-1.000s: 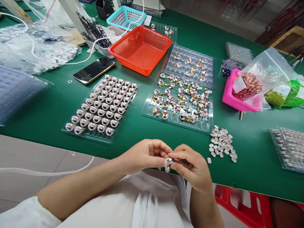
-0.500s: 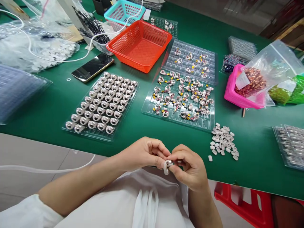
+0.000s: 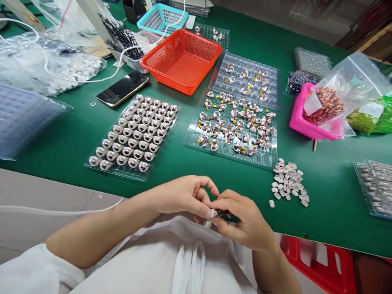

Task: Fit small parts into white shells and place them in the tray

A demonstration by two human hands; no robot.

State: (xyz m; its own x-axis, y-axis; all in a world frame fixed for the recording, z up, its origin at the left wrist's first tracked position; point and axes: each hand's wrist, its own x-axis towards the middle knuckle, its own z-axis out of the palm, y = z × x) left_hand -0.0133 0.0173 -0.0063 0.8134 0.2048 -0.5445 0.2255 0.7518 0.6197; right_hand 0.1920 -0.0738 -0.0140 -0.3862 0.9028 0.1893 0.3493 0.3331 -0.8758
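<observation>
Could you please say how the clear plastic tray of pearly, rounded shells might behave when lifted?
The clear plastic tray of pearly, rounded shells looks thin, so it might flex. The shells stand uncovered in rows, so tilting could spill some.

top (image 3: 137, 269): white | left sleeve (image 3: 36, 269): white, loose | ties (image 3: 185, 265): white (flat) | left hand (image 3: 190, 197), right hand (image 3: 246, 218): bare

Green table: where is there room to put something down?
Bare green table lies between the white pieces and the far-right trays, between the silvery tray and the wired-parts tray, and between the silvery tray and the clear stack. The back left is crowded with bags.
</observation>
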